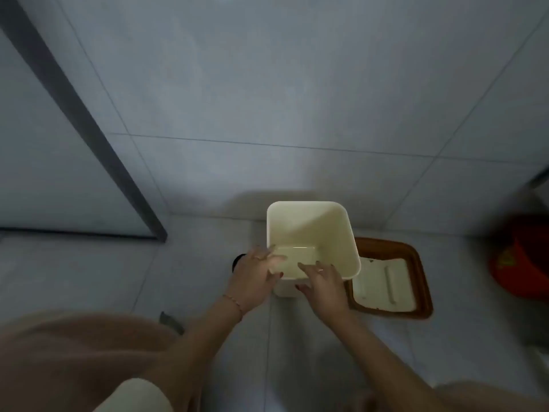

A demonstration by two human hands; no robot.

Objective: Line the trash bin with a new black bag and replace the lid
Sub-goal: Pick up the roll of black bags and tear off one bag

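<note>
A cream square trash bin [312, 224] stands open and unlined on the tiled floor, close to the wall. My left hand [255, 281] grips its near left corner, fingers over the rim and thumb outside. My right hand [325, 288] holds the near rim beside it, fingers inside and thumb on the outer wall. The lid [416, 275], brown-rimmed with a cream inner face, lies upside down on the floor just right of the bin. No black bag is in view.
A red bucket [520, 263] sits at the far right edge. A dark-framed glass panel [89, 138] runs along the left. A dark round spot [237, 260], partly hidden, shows on the floor behind my left hand. My knees fill the bottom corners.
</note>
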